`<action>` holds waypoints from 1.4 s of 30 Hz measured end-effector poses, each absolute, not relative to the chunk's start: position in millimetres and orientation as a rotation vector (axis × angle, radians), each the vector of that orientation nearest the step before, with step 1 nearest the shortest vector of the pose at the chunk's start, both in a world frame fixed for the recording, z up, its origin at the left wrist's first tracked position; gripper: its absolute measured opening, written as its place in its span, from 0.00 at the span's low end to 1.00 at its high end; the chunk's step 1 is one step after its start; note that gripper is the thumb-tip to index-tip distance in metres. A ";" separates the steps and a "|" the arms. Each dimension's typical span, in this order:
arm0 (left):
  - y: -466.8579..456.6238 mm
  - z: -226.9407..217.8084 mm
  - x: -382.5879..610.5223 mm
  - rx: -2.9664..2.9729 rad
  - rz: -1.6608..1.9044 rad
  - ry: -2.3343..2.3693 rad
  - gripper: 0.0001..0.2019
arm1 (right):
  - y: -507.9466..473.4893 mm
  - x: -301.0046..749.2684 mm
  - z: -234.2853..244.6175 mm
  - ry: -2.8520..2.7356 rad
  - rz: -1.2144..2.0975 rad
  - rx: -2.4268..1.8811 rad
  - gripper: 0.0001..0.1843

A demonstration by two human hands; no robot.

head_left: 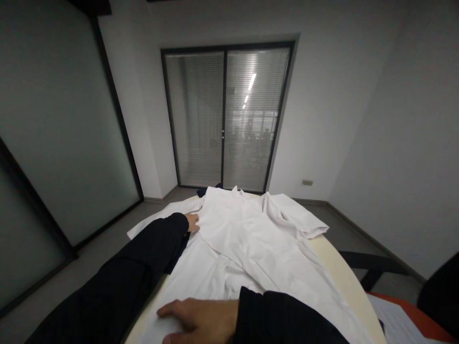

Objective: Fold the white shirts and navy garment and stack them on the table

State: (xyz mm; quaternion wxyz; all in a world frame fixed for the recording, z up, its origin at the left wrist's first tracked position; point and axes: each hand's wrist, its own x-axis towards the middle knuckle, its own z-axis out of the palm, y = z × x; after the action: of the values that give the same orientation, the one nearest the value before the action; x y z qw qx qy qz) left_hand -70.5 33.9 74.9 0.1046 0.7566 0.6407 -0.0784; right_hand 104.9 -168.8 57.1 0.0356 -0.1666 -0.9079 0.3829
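A white coat (244, 229) lies spread over the table, its collar at the far end and a sleeve out to each side. My left hand (192, 222) rests on the coat's left side, just below the left sleeve; its fingers look stretched out and partly turned from view. Closer to me, my right hand (201, 317) is over the lower left part of the coat, thumb and fingers apart, slightly blurred. Its lowest fingers run out of the frame. Wrinkles cross the fabric between the two hands.
The pale table (333, 267) has a rounded edge showing on the right. Dark cloth (202, 192) pokes out beyond the collar. At lower right are white papers (398, 320) on an orange surface (426, 320) and a black chair-like shape (442, 291). Glass doors with blinds (201, 119) stand behind.
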 end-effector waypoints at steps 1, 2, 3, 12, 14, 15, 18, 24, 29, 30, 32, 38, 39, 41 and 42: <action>34.6 75.0 -72.0 2.223 -0.226 1.882 0.20 | -169.8 102.4 51.0 -2.847 1.142 -0.401 0.32; 35.1 74.5 -73.1 2.218 -0.217 1.881 0.20 | -171.0 99.7 44.5 -2.915 1.075 -0.328 0.30; 35.5 73.6 -73.8 2.215 -0.203 1.886 0.19 | -172.0 97.1 38.5 -2.978 0.997 -0.283 0.28; 25.6 65.1 -59.5 2.095 0.066 2.192 0.19 | -147.3 131.9 70.7 -2.978 0.778 -0.367 0.16; 20.9 65.8 -50.4 2.077 0.142 2.223 0.18 | -128.2 157.8 83.7 -2.926 0.660 -0.733 0.14; 18.3 65.8 -45.1 2.078 0.167 2.213 0.18 | -117.4 172.4 88.1 -2.898 0.609 -0.920 0.14; 8.0 63.3 -27.3 2.081 0.194 2.146 0.16 | -86.4 220.1 93.2 -2.716 0.385 -1.529 0.14; -31.8 45.8 5.3 2.226 0.210 1.783 0.13 | -59.5 299.6 79.3 -2.435 0.435 -2.195 0.25; -55.8 29.2 6.9 2.303 0.338 1.289 0.19 | -61.1 317.1 46.2 -2.303 0.489 -1.922 0.16; -57.0 27.3 4.8 2.265 0.366 1.209 0.23 | -61.2 317.3 39.1 -2.283 0.463 -1.866 0.14; -57.9 26.2 1.0 2.194 0.383 1.127 0.31 | -60.6 317.2 27.9 -2.265 0.421 -1.775 0.11; -69.4 38.1 1.5 2.386 0.147 1.347 0.46 | -56.5 322.6 23.6 -2.062 0.383 -1.717 0.13; -72.0 39.7 1.8 2.418 0.084 1.388 0.49 | -55.8 324.1 24.3 -2.023 0.382 -1.717 0.13; -75.8 41.2 0.9 2.444 -0.011 1.434 0.55 | -54.8 327.6 24.0 -2.011 0.394 -1.724 0.14; -76.9 41.1 -0.4 2.444 -0.037 1.450 0.58 | -54.6 329.7 23.3 -2.033 0.411 -1.730 0.14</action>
State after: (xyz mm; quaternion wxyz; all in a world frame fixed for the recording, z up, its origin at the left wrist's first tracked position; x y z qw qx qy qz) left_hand -0.4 -76.9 41.1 0.1493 0.8502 0.5046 -0.0130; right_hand 329.7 -54.6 23.3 0.2187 -0.6250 -0.7345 0.1486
